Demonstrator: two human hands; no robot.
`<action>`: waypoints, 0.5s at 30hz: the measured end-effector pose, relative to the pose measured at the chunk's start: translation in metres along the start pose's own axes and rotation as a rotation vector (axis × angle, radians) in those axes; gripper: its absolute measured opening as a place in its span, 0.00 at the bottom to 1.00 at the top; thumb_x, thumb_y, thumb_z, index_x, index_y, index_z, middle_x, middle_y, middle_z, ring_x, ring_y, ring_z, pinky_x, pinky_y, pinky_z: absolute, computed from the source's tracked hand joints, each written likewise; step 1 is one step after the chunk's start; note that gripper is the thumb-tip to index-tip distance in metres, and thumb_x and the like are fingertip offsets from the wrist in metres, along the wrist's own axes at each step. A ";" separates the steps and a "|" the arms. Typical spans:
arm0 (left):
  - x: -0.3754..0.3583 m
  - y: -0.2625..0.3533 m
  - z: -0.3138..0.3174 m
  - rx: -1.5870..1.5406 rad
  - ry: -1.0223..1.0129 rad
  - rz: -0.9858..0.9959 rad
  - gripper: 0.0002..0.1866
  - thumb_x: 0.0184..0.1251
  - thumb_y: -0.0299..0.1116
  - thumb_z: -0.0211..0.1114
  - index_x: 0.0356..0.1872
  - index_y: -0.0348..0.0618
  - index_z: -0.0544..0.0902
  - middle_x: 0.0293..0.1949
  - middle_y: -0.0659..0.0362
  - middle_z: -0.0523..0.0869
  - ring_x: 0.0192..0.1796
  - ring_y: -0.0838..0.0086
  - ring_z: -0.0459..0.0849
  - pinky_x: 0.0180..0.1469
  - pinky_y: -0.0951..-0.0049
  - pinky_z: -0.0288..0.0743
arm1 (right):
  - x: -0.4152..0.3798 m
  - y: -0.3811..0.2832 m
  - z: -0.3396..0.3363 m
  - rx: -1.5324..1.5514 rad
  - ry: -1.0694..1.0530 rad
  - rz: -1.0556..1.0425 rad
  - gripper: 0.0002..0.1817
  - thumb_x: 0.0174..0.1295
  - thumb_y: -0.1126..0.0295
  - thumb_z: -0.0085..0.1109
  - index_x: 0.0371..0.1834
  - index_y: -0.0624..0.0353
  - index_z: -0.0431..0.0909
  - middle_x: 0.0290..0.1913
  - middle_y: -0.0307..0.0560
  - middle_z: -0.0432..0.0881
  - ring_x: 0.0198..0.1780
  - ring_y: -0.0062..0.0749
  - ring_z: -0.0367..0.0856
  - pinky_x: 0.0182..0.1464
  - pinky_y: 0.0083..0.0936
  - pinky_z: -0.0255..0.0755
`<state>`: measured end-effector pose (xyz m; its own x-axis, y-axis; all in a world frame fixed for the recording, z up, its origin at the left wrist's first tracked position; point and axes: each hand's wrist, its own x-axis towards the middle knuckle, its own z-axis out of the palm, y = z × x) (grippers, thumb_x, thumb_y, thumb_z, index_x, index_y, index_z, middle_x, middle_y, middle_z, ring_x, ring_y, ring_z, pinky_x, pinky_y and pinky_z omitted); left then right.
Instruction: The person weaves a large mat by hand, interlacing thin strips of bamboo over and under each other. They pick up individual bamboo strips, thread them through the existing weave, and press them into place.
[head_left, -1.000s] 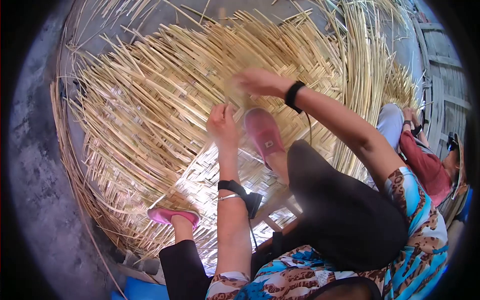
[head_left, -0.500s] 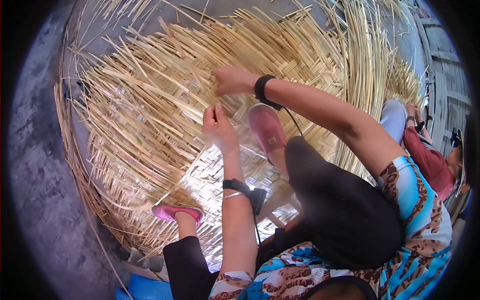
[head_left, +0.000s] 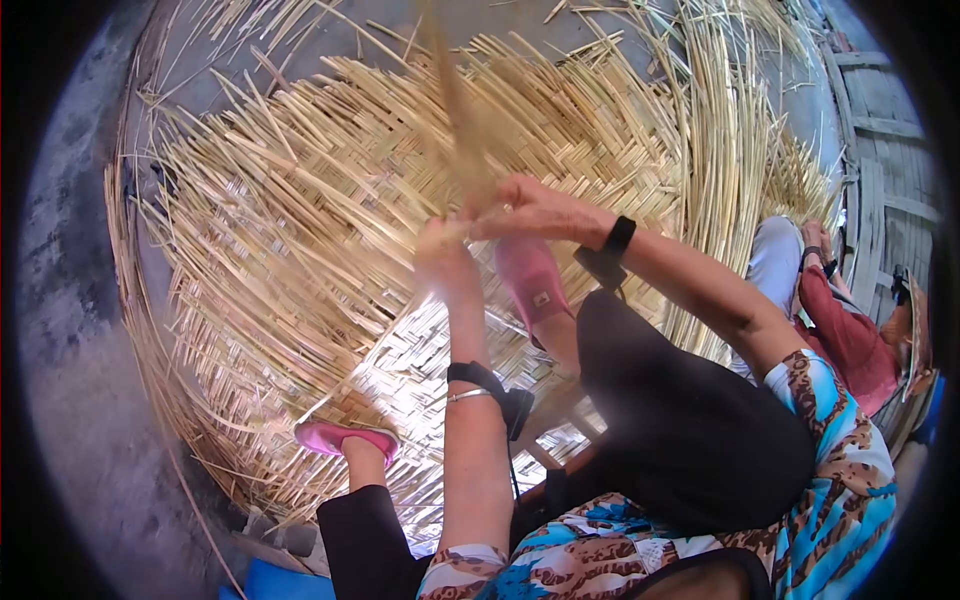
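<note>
A long split-reed strip (head_left: 447, 80), smeared by motion, rises from between my hands toward the top of the view. My right hand (head_left: 540, 212) has its fingers pinched around the strip's lower part. Against its fingertips is my left hand (head_left: 445, 258), blurred, with its fingers closed at the same end of the strip. Below both hands lies a woven reed mat (head_left: 410, 350), its unwoven strip ends fanning out to the left and away from me. My pink shoes (head_left: 530, 280) rest on the mat, one close beneath my right hand, the other at lower left.
Long loose reeds (head_left: 735, 130) lie in a thick bundle at right. Another person (head_left: 850, 340) in a red sleeve sits at the far right, hands together. A slatted wooden surface (head_left: 885, 150) stands behind. Grey ground (head_left: 85, 330) borders the left, with something blue (head_left: 285, 578) below.
My right hand has shifted back toward me and right, turning to meet my left hand. A long strip now stands up from between them, sweeping through the upper view. My left hand stays nearly in place.
</note>
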<state>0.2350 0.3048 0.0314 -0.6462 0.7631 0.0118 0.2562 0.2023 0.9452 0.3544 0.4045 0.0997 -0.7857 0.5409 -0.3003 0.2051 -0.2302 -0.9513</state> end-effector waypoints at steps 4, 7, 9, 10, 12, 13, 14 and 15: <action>0.000 -0.016 0.007 0.321 -0.161 0.089 0.03 0.59 0.26 0.61 0.28 0.39 0.81 0.27 0.50 0.80 0.33 0.53 0.80 0.35 0.58 0.71 | 0.008 0.008 -0.007 -0.414 0.128 -0.202 0.07 0.56 0.67 0.65 0.35 0.55 0.84 0.34 0.43 0.84 0.45 0.36 0.80 0.50 0.34 0.69; 0.006 -0.019 0.004 0.437 -0.225 0.135 0.05 0.59 0.28 0.62 0.28 0.38 0.80 0.27 0.49 0.80 0.33 0.50 0.80 0.35 0.56 0.71 | 0.031 0.016 -0.034 -1.199 0.175 -0.498 0.04 0.52 0.69 0.64 0.31 0.52 0.84 0.31 0.41 0.83 0.47 0.36 0.79 0.49 0.36 0.65; 0.007 -0.023 0.002 0.526 -0.279 0.139 0.05 0.59 0.28 0.62 0.28 0.38 0.80 0.27 0.49 0.80 0.33 0.51 0.80 0.35 0.55 0.72 | 0.042 0.015 -0.043 -1.261 0.053 -0.416 0.02 0.52 0.70 0.60 0.29 0.52 0.81 0.32 0.40 0.82 0.46 0.36 0.78 0.48 0.36 0.64; 0.008 -0.023 0.001 0.520 -0.279 0.139 0.05 0.59 0.28 0.62 0.28 0.38 0.80 0.28 0.48 0.80 0.33 0.50 0.80 0.35 0.55 0.72 | 0.047 0.014 -0.046 -1.325 -0.069 -0.330 0.02 0.53 0.72 0.55 0.27 0.52 0.78 0.33 0.39 0.81 0.45 0.35 0.77 0.47 0.36 0.64; 0.009 -0.023 -0.001 0.515 -0.277 0.137 0.05 0.59 0.29 0.62 0.28 0.37 0.80 0.28 0.48 0.80 0.33 0.50 0.80 0.35 0.55 0.72 | 0.052 0.018 -0.045 -1.305 -0.083 -0.394 0.03 0.56 0.71 0.54 0.27 0.53 0.77 0.29 0.41 0.80 0.41 0.38 0.78 0.44 0.38 0.65; 0.010 -0.024 -0.002 0.485 -0.268 0.134 0.04 0.59 0.28 0.62 0.29 0.38 0.81 0.27 0.48 0.80 0.33 0.52 0.81 0.35 0.57 0.72 | 0.052 0.020 -0.044 -1.257 -0.077 -0.408 0.03 0.56 0.71 0.54 0.27 0.54 0.77 0.28 0.42 0.80 0.39 0.39 0.79 0.43 0.38 0.66; 0.010 -0.024 -0.002 0.454 -0.259 0.132 0.04 0.58 0.27 0.61 0.30 0.38 0.82 0.27 0.48 0.81 0.33 0.54 0.82 0.35 0.59 0.73 | 0.052 0.021 -0.044 -1.210 -0.071 -0.423 0.03 0.56 0.72 0.54 0.28 0.54 0.77 0.28 0.44 0.80 0.37 0.41 0.79 0.42 0.39 0.68; 0.010 -0.025 -0.002 0.454 -0.258 0.130 0.04 0.58 0.27 0.61 0.30 0.38 0.82 0.27 0.48 0.81 0.33 0.54 0.82 0.35 0.59 0.73 | 0.053 0.030 -0.045 -1.210 -0.074 -0.423 0.03 0.56 0.72 0.54 0.28 0.54 0.77 0.28 0.44 0.80 0.37 0.41 0.79 0.42 0.39 0.68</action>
<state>0.2204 0.3059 0.0085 -0.4057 0.9139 -0.0154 0.6439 0.2977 0.7048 0.3453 0.4627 0.0523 -0.9416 0.3367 0.0066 0.2995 0.8463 -0.4405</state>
